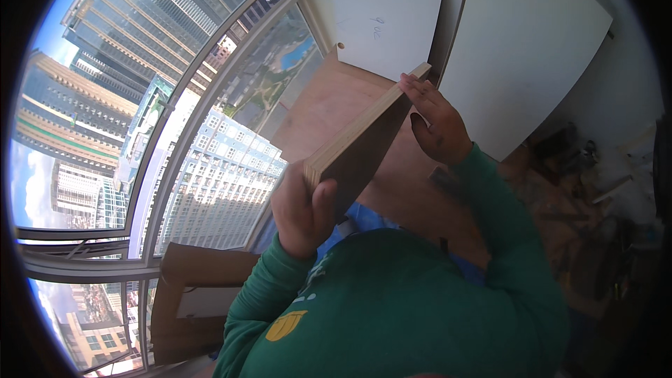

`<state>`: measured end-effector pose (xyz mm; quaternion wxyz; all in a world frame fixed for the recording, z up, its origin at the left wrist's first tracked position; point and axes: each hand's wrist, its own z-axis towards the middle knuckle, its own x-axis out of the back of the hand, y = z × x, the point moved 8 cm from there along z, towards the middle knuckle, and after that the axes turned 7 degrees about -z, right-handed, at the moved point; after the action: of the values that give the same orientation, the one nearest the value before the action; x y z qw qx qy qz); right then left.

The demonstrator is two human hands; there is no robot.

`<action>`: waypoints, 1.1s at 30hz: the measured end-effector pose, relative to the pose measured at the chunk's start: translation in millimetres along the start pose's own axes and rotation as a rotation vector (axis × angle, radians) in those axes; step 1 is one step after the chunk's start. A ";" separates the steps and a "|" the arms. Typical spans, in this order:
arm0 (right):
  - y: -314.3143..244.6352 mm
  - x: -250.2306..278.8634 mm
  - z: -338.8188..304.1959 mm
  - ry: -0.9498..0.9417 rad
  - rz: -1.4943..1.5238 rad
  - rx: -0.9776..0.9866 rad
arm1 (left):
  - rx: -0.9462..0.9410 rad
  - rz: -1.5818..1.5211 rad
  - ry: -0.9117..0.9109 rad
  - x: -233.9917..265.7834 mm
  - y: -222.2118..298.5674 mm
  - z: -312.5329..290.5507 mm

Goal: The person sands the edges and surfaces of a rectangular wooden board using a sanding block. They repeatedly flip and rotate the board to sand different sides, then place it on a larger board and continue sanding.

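A plywood board (365, 120) is tilted on edge in front of my chest, its pale layered edge upward and its dark brown face toward the right. My left hand (299, 203) is wrapped around the near corner, with the thumb against the brown face. At the far end, my right hand (442, 124) has its fingertips over the top edge and its thumb lower, near the brown face. The far end of the board comes close to a white panel (406, 17) with two round holes near its left edge and handwriting on it.
Tall white cabinet doors (521, 42) stand at the right. Large windows (210, 98) fill the left side, with a brown cardboard piece (203, 260) below them. Dim clutter (588, 203) lies on the floor at the right. Brown sheeting (325, 94) covers the surface beyond the board.
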<state>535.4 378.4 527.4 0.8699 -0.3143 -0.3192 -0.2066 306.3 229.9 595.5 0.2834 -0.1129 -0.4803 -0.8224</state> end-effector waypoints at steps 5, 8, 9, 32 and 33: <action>-84.2 21.6 8.1 0.016 0.032 0.178 | -0.008 0.021 -0.002 -2.5 0.4 2.0; -133.8 26.2 8.2 -0.002 0.125 0.251 | -0.011 -0.018 0.016 -3.1 0.3 1.5; -146.7 27.0 7.2 0.010 0.166 0.290 | -0.013 -0.039 0.023 -2.9 0.5 0.7; 19.0 -18.3 31.1 0.066 0.390 0.073 | -0.014 -0.004 0.052 24.3 -10.0 -23.0; 14.7 -17.5 30.5 0.065 0.358 0.087 | -0.001 -0.013 0.053 25.1 -10.9 -22.9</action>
<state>518.3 412.4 527.6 0.9153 -0.3213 -0.2387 -0.0446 281.5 205.5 587.4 0.2908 -0.0881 -0.4728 -0.8271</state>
